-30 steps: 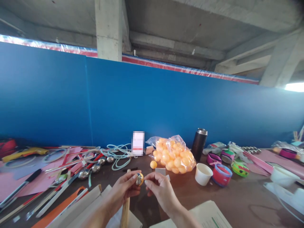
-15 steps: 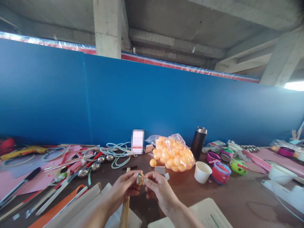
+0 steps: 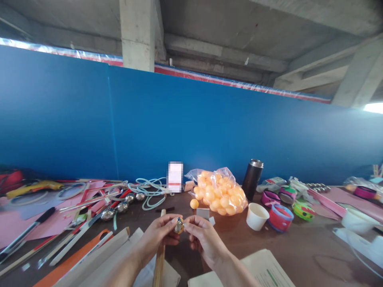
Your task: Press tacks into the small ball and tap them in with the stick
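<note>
Between my fingertips sits a small orange ball with shiny silver covering, the silver facing me. My left hand pinches it from the left between thumb and fingers. From the other side, my right hand has thumb and index finger pressed together at the ball's right edge; its other fingers are curled. A wooden stick lies under my left hand. Past my hands are a loose orange ball, a small grey square and a clear bag of orange balls.
Left on the brown table are silver balls, a pale coiled cable, a black marker and an orange strip. A white paper cup, black flask and coloured bands stand right. A blue partition rises behind.
The ball has turned slightly, showing more silver and less orange. Both hands keep their grip at nearly the same place; the whole view has shifted a little.
</note>
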### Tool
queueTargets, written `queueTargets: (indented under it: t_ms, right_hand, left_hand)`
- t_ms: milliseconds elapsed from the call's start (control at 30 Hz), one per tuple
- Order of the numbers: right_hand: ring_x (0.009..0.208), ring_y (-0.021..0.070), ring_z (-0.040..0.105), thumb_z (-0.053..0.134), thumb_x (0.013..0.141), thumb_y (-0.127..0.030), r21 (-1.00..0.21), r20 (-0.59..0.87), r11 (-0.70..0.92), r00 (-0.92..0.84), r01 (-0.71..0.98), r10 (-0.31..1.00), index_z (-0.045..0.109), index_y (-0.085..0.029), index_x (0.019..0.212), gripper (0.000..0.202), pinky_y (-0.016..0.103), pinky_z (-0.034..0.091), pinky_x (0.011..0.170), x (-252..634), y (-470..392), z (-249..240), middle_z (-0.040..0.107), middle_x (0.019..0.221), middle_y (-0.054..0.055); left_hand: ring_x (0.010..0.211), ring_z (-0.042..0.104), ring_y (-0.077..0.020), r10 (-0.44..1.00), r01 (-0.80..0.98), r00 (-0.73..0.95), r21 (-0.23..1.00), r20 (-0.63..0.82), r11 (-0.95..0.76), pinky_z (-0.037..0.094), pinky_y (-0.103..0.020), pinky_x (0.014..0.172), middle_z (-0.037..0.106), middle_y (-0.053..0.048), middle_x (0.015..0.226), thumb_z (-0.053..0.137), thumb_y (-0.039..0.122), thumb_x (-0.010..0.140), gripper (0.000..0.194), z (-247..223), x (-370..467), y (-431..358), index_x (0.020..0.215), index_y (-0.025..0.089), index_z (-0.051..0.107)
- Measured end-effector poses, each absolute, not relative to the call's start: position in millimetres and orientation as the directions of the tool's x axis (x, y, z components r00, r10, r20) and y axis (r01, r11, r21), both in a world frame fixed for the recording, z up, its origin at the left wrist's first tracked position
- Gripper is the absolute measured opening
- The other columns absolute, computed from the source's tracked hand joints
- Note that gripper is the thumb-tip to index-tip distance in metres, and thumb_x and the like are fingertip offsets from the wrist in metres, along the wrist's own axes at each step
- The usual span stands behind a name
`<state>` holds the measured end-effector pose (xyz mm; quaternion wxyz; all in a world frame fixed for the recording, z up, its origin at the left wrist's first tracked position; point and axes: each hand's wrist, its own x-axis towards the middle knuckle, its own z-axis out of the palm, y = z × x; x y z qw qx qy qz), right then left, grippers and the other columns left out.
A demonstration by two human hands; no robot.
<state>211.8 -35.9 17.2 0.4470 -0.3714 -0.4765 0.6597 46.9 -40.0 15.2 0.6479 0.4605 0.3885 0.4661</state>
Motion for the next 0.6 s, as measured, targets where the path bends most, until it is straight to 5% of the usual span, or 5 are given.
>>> queueTargets:
  t_ms: [600]
  right_hand:
    - [0.054, 0.0050, 0.043, 0.068, 0.067, -0.029, -0.887, -0.108, -0.283, -0.432, -0.366, 0.896, 0.056, -0.016, 0.076, 0.020, 0.015, 0.030, 0.042, 219.1, -36.4, 23.2, 0.052, 0.071, -0.002]
  left_hand:
    - [0.061, 0.058, -0.0101, 0.963, -0.296, 0.254, 0.940, -0.095, 0.171, 0.048, -0.022, 0.056, 0.063, -0.005, 0.078, 0.061, 0.039, 0.071, 0.039, 15.1, 47.0, -39.2, 0.101, 0.015, 0.061]
